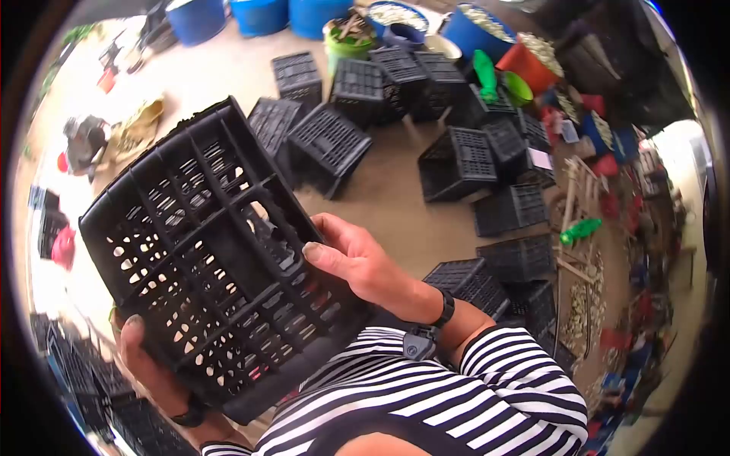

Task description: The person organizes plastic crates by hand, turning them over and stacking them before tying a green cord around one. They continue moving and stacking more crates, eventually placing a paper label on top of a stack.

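A black plastic crate (pixel 228 262) with a slotted pattern is held up tilted before my chest. My right hand (pixel 350 258) grips its right edge, thumb on the near face and the other fingers behind the rim. My left hand (pixel 148 361) holds the lower left edge, its thumb showing beside the crate and the rest mostly hidden. Part of the crate's slotted face has a larger opening near its upper right. Beyond it, another black crate (pixel 327 144) stands on the floor.
Several black crates (pixel 475 159) stand on the brown floor ahead and to the right. Blue tubs (pixel 258 15), a red tub (pixel 525 64) and a wooden frame (pixel 582 205) lie farther out. At the upper left is a crouching person (pixel 85 140). More crates (pixel 84 380) are at lower left.
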The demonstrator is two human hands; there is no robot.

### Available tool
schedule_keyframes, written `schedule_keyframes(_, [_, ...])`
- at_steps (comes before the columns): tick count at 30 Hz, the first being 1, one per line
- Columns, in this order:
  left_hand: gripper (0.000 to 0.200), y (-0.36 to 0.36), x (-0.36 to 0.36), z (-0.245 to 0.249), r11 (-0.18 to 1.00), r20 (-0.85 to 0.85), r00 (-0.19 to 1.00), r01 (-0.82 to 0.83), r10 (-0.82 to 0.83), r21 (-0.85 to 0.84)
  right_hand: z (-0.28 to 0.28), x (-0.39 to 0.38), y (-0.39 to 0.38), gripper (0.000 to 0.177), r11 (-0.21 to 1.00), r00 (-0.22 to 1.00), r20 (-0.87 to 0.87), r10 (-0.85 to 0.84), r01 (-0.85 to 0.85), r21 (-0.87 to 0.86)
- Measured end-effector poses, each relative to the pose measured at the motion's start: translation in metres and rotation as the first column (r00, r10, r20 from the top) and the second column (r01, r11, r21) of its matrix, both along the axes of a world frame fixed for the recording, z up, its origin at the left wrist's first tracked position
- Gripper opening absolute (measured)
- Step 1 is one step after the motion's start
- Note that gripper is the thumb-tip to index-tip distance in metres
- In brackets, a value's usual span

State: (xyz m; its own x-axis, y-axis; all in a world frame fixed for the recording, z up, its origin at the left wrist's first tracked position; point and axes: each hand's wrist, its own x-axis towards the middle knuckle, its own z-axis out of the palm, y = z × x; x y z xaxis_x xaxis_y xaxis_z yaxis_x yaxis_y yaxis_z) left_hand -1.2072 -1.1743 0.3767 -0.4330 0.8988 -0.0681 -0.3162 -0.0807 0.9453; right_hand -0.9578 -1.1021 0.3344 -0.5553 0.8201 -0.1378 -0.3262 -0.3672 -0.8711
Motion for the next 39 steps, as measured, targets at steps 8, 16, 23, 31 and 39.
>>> schedule_keyframes(8, [0.049,0.091,0.059,-0.079,0.819,0.078,0.816,0.571,-0.573,0.053,-0.015,0.099,-0.014,0.025,0.882,0.838,0.28,-0.468,0.425,0.202])
schedule_keyframes(16, [0.026,0.133,0.125,-0.254,0.562,-0.013,0.704,0.555,-0.71,-0.613,-0.175,0.176,0.056,0.02,0.795,0.669,0.521,-0.531,0.605,0.032])
schedule_keyframes(23, [0.012,0.036,0.099,-0.359,0.207,0.251,0.785,0.431,-0.567,-0.878,-0.346,0.249,0.119,0.021,0.83,0.569,0.731,-0.377,0.558,-0.006])
schedule_keyframes(31, [0.011,-0.047,0.065,-0.423,0.307,0.062,0.981,0.116,-0.182,-0.944,-0.487,0.409,0.11,0.018,0.848,0.415,0.905,-0.094,0.509,-0.146])
schedule_keyframes(39, [0.021,-0.024,0.086,-0.525,0.474,0.472,0.695,0.212,0.542,-0.855,-0.416,0.339,0.074,0.023,0.901,0.425,0.902,0.076,0.358,-0.245])
